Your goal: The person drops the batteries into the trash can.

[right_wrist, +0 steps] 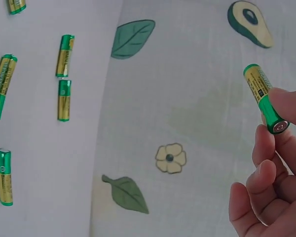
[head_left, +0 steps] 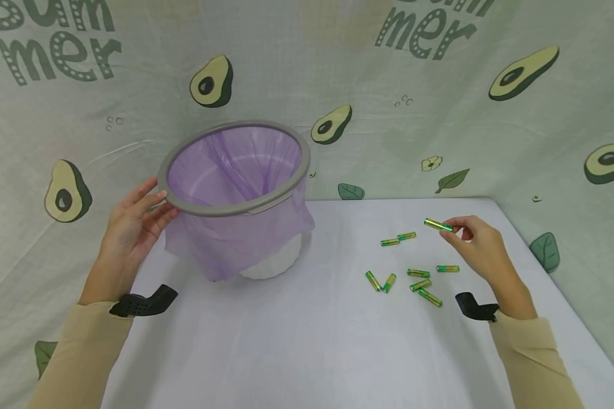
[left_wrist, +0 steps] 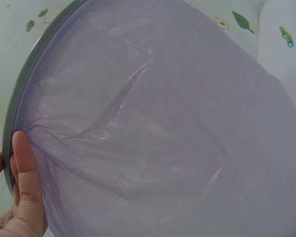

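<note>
A white waste bin with a grey rim and a purple bag folded over its sides is tilted at the left of the table. My left hand grips the rim at its left side, thumb and fingers on either face of it; the left wrist view shows the bag gathered by the fingertips. Over the table's right part, my right hand pinches a green and gold battery by one end, between thumb and fingers. Below it lie loose batteries, among them one close under the hand.
Several more matching batteries lie scattered on the white table, right of the bin. A cloth backdrop printed with avocados and leaves hangs behind the table and along its right side. Black wrist devices sit at both sleeves.
</note>
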A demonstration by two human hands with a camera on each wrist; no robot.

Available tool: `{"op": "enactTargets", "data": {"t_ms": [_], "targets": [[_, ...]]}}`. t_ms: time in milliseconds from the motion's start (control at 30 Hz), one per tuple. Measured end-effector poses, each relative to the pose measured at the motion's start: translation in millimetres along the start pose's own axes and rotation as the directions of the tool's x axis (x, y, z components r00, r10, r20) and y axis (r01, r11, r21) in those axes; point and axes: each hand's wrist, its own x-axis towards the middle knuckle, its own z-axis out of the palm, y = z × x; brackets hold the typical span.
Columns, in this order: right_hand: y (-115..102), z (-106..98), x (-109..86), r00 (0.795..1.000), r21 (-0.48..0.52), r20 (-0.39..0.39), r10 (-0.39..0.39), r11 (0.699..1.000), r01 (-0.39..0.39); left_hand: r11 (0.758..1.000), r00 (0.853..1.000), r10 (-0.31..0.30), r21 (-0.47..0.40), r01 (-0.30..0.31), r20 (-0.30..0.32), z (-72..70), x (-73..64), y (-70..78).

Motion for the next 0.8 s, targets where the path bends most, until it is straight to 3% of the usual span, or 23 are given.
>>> {"op": "enactTargets", "data": {"t_ms": [567,800], "targets": [[-56.0,-5.1,33.2,0.989,0.092,-0.068,-0.129,0.987,0.135,1.000,1.000,0.008,-0.014,-0.008,-0.005,-0.8,-0.1,-1.7],[-77.9,-1.2,45.6,0.969,0.129,-0.106,-0.223,0.963,0.236,1.000,1.000,0.029,-0.001,-0.029,0.004,1.7,0.6,-3.6]]}}
